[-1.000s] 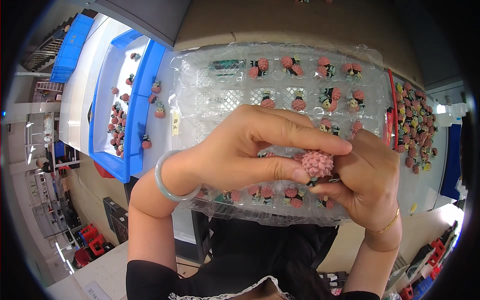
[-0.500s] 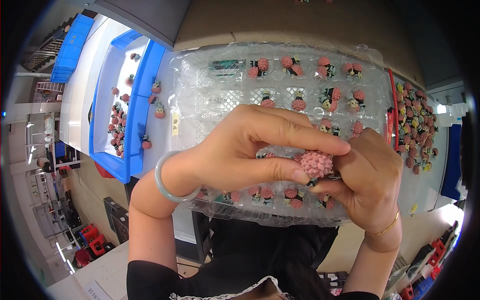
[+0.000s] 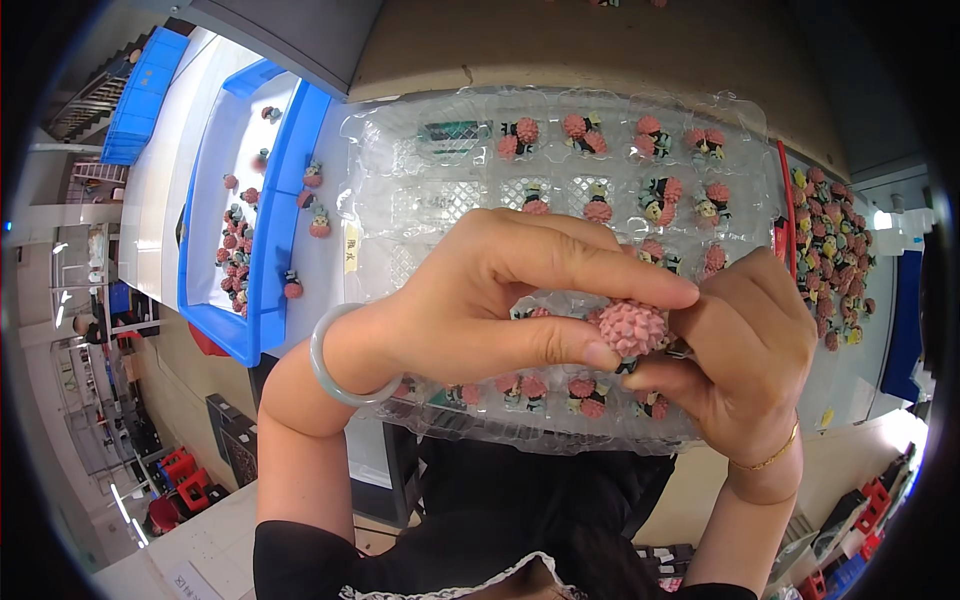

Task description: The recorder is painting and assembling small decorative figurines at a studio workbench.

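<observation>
My left hand (image 3: 500, 290) pinches a small figurine (image 3: 632, 328) with a bumpy pink ball between thumb and index finger, above a clear plastic tray (image 3: 380, 190). Against its right side, my right hand (image 3: 745, 340) is closed, with curled fingers and its thumb by the figurine's dark lower part. The right fingers hide that side of the piece; a small pale bit shows between them. Similar pink figurines (image 3: 585, 130) sit in many of the tray's compartments, and my hands cover some of the middle ones.
At the left stands a blue bin (image 3: 270, 250) with loose pink pieces in it. A few figurines (image 3: 318, 220) lie between bin and tray. Right of the tray, past a red edge (image 3: 787, 210), is a heap of figurines (image 3: 835, 250). A grey panel (image 3: 290, 35) rises at the back left.
My right hand has shifted slightly to the right and turned a little. The figurine has turned slightly, and more of its pink ball shows. My left hand stays nearly still.
</observation>
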